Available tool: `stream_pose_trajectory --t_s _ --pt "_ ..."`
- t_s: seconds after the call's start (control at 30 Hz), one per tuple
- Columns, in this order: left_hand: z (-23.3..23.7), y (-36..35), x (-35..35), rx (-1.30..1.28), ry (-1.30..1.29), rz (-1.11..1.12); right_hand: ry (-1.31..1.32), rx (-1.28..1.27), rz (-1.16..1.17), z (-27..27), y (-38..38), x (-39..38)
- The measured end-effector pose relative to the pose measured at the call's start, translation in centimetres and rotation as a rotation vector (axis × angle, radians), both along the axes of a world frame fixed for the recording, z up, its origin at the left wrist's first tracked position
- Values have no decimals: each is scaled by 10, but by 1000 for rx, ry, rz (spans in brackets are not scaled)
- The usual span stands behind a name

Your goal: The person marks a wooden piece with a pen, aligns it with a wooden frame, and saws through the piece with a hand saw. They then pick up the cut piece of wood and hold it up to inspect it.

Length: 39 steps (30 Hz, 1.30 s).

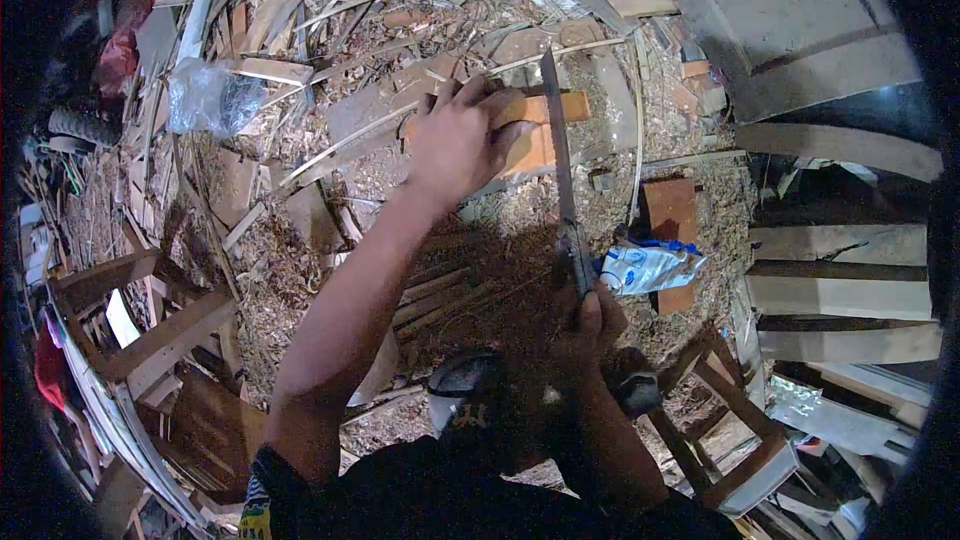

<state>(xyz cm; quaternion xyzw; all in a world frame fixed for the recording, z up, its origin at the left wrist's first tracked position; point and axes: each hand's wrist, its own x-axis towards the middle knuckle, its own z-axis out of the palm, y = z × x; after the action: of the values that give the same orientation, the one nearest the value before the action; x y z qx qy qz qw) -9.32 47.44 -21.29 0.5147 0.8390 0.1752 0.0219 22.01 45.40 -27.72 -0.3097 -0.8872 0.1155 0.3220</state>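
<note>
My left hand (460, 138) presses down on an orange wood piece (530, 112), its fingers bent over the top. Just below that piece, a second orange block (527, 148) shows beside my thumb. In my right hand (592, 320) is the handle of a handsaw (562, 155). The long, narrow blade points away from me and crosses the orange piece near its right end, toothed edge facing left. Part of the wood is hidden under my left hand.
Wood shavings and offcuts cover the ground. Right of the saw, a silver-and-blue packet (648, 268) rests on a reddish-brown board (672, 210). A clear plastic bag (212, 98) lies at the upper left. Wooden frames (165, 335) stand at the left, and curved slats (840, 295) at the right.
</note>
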Motion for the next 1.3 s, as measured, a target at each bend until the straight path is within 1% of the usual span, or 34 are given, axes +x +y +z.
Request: stream_pose_trajectory --t_s 0.03,0.07,0.13,0.17,0.2,0.23,0.27,0.33,0.37,0.43,0.47,0.53,0.57,0.6,0.63,0.67,0.77,0.83,0.87,1.03,1.07,1.13,1.17,1.23,1.27,1.3 --pt "-2 0 0 0 1 3 55 52 30 5 0 -6" --pt "-6 1 -1 37 23 -4 56 50 34 11 2 -10" --pt "-7 1 -2 76 48 -3 14 166 47 21 5 -16" --pt "-7 2 -2 57 -30 -3 16 165 53 19 7 -12" --pt "-6 1 -2 38 -106 -1 -15 -13 62 18 9 -6" --pt "-4 1 -2 36 -102 6 -46 -193 70 18 10 -1" --pt "-2 1 -1 25 -111 8 -42 -196 75 18 10 4" --pt "-1 1 0 9 -116 17 217 -1076 -38 29 12 5" --pt "-3 1 0 23 -92 22 217 -1083 -33 28 11 10" --pt "-7 2 -1 37 -60 31 -90 -372 20 17 11 16" --pt "-9 2 -2 31 -73 21 -83 -372 26 11 10 18" --pt "-4 2 -1 24 -84 4 315 -598 -95 14 6 10" --pt "-3 2 0 32 -105 11 317 -597 -97 19 5 13" --pt "0 3 2 43 -126 20 228 -755 -96 49 10 0" --pt "0 4 3 48 -123 20 136 -910 -94 64 13 -8" --pt "0 4 4 55 -110 31 137 -908 -91 60 11 -7" --pt "-2 2 4 36 -78 25 96 -988 -215 33 -6 10" --pt "-7 3 6 26 -56 8 70 -1031 -299 28 -9 16" --pt "-11 5 7 42 -37 21 73 -1028 -298 25 -7 17" --pt "-16 5 6 78 -32 15 319 -407 -234 30 1 -1" --pt "-16 6 4 71 -54 -5 318 -410 -232 23 7 1" --pt "-13 8 3 65 -75 -29 219 -805 34 13 23 0" --pt "-12 7 4 50 -102 -32 221 -807 30 11 18 -1" --pt "-8 7 3 34 -121 -28 245 -806 -74 30 9 -26" --pt "-9 9 7 21 -76 10 241 -812 -64 17 8 -15" --pt "-10 9 9 6 -35 44 221 -468 52 -5 7 9"
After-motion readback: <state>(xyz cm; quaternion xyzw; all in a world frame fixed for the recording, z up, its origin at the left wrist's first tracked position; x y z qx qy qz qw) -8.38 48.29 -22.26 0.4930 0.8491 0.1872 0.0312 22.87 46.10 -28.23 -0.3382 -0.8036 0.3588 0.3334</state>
